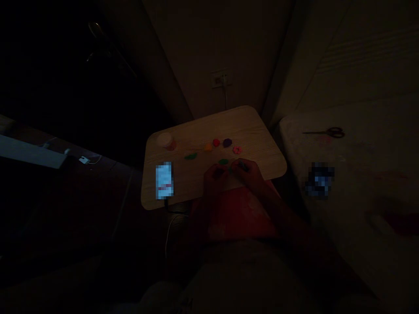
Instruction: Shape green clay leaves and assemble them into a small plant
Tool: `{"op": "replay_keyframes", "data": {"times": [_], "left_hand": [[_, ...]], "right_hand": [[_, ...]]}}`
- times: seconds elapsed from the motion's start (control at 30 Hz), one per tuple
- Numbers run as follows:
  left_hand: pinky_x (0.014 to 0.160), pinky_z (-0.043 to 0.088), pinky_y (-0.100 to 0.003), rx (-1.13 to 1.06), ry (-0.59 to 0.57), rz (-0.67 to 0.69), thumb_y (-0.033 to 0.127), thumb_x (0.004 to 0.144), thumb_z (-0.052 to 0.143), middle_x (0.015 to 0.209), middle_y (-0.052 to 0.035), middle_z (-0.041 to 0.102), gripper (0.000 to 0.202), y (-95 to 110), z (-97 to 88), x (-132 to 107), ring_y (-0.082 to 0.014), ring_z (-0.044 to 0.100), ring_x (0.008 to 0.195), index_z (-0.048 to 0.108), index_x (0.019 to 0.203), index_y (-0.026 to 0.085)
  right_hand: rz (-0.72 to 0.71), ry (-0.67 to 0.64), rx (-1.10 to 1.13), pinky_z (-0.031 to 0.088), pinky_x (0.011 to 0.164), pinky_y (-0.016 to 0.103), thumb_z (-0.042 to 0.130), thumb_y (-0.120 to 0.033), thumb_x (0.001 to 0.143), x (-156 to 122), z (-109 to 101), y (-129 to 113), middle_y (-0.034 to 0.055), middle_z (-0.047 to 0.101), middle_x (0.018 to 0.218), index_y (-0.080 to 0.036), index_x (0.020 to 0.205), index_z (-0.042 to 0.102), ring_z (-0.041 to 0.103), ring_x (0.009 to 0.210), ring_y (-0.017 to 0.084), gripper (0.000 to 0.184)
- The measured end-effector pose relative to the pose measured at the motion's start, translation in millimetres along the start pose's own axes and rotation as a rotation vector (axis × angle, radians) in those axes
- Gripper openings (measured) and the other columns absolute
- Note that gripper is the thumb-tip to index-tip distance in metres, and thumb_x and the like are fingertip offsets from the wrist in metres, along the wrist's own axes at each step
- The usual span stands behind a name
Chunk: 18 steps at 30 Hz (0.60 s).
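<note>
In the dim light both hands are close together at the small table's front edge. My left hand (214, 176) is closed, its fingers curled toward the right one. My right hand (247, 171) is closed too, with a small dark thing at its fingers that I cannot make out. A bit of green (230, 169) shows between the fingertips. Just beyond them lies a green lump (223, 162) that looks like modelling clay. Farther back sit a pink flower shape (237, 150), a purple lump (227, 142), a red ball (216, 142) and an orange-yellow lump (208, 147).
A green leaf-like piece (190, 156), a pale-lidded tub (166, 140) and a lit phone (164, 180) with a cable are on the table's left (149, 165). Scissors (327, 132) and a blurred-out device (320, 180) lie on the pale surface at right. A wall socket (221, 79) is behind.
</note>
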<state>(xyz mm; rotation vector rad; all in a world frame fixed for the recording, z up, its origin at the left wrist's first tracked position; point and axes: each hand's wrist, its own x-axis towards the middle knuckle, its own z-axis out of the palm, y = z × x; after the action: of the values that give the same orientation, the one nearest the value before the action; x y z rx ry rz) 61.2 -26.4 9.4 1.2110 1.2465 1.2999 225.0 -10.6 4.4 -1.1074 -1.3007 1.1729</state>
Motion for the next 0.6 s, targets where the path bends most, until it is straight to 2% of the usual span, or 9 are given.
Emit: {"op": "replay_keyframes", "data": {"times": [0.13, 0.23, 0.47, 0.6], "left_hand": [[0.074, 0.054, -0.029, 0.012, 0.008, -0.007, 0.039, 0.073, 0.087, 0.082, -0.0035, 0.073, 0.025, 1.5, 0.1, -0.3, -0.0177, 0.067, 0.078, 0.072, 0.078, 0.019], [0.072, 0.053, -0.028, 0.019, 0.022, -0.019, 0.039, 0.072, 0.087, 0.081, -0.0031, 0.073, 0.025, 1.3, 0.8, -0.1, -0.0175, 0.066, 0.076, 0.072, 0.078, 0.019], [0.072, 0.052, -0.028, 0.026, 0.037, 0.001, 0.037, 0.073, 0.087, 0.078, -0.002, 0.07, 0.024, 2.9, 1.6, 0.4, -0.0166, 0.064, 0.075, 0.071, 0.076, 0.019], [0.072, 0.052, -0.027, 0.017, 0.05, -0.034, 0.037, 0.072, 0.087, 0.079, -0.0017, 0.07, 0.025, 4.1, 1.1, -0.8, -0.0164, 0.064, 0.076, 0.07, 0.077, 0.02]], "right_hand": [[-0.062, 0.028, 0.005, 0.048, 0.067, 0.029, 0.072, -0.038, 0.08, 0.6, 0.7, -1.7, 0.0017, 0.069, 0.078, -0.021, 0.084, 0.071, 0.06, 0.073, 0.017, 0.017], [-0.083, 0.028, 0.006, 0.049, 0.068, 0.03, 0.072, -0.037, 0.08, 0.6, 1.0, -2.2, 0.0022, 0.07, 0.078, -0.021, 0.08, 0.07, 0.061, 0.073, 0.018, 0.016], [-0.009, -0.023, 0.035, 0.049, 0.067, 0.031, 0.074, -0.043, 0.082, -1.6, -1.1, 2.6, 0.0029, 0.072, 0.077, -0.02, 0.082, 0.074, 0.061, 0.069, 0.017, 0.022], [-0.011, -0.044, 0.01, 0.049, 0.068, 0.031, 0.077, -0.041, 0.079, -2.0, -2.2, 3.9, 0.0029, 0.075, 0.08, -0.021, 0.085, 0.077, 0.063, 0.07, 0.018, 0.021]]}}
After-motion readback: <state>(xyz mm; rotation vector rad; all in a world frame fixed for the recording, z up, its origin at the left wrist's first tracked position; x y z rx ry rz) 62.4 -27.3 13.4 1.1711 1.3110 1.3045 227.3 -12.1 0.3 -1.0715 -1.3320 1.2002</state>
